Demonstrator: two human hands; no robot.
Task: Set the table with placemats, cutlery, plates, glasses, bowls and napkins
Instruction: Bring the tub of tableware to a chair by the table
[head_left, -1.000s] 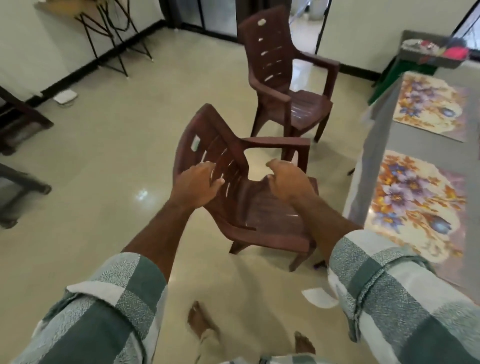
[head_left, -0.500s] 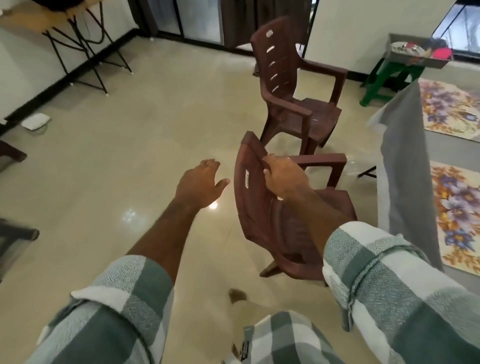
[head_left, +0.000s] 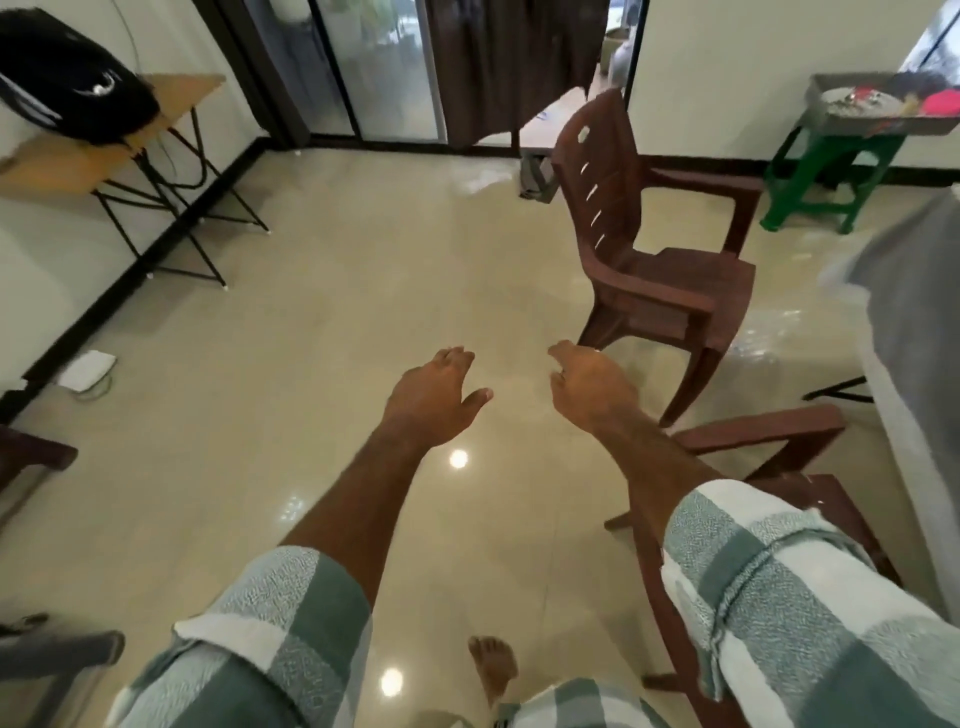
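— Where were our hands then?

— Both reached out over the floor (head_left: 322, 332), holding nothing. Our left hand (head_left: 434, 397) had its fingers loosely spread, thumb out; our right hand (head_left: 589, 387) was relaxed too, fingers slightly bent.

— And the surface (head_left: 914, 312) we had to set?

— Off to our right, only its grey-draped near corner in view. No placemat, plate or cutlery showed on that part. The tray (head_left: 878, 111) on the green stool (head_left: 826, 171) beyond its far end held some small things, too blurred to name.

— So which hand was nearer?

— The right, we judged. One brown chair (head_left: 654, 244) stood ahead of it, facing the surface; another chair (head_left: 769, 467) sat just under our right forearm. The next reach would turn rightward.
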